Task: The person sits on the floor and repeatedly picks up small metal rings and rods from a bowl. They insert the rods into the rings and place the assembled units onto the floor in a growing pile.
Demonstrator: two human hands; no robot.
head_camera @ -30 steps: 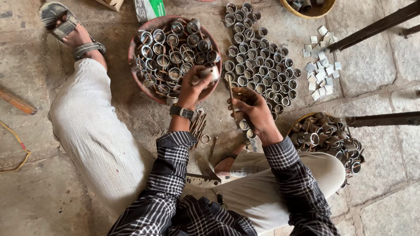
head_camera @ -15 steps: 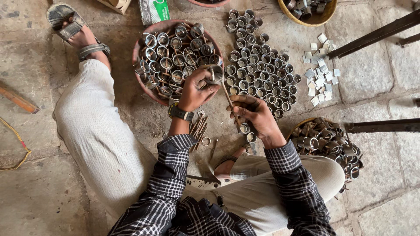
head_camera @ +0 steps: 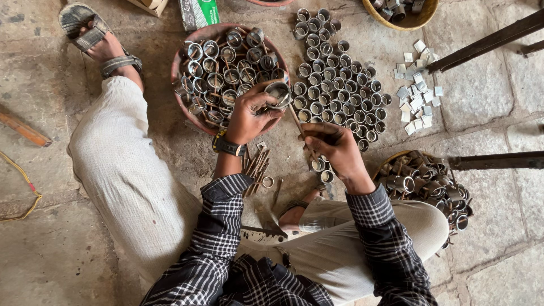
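My left hand [head_camera: 249,116] pinches 1 small grey metal ring [head_camera: 279,93] by its rim, just above the round reddish bowl [head_camera: 180,65]. My right hand [head_camera: 333,148] grips a thin stick [head_camera: 294,118] touching it. The ring looks light, stiff, slippery; rim-hold suits.

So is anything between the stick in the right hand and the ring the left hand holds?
Nothing visible. The left hand holds the ring over the bowl, and the stick from the right hand runs straight up to it.
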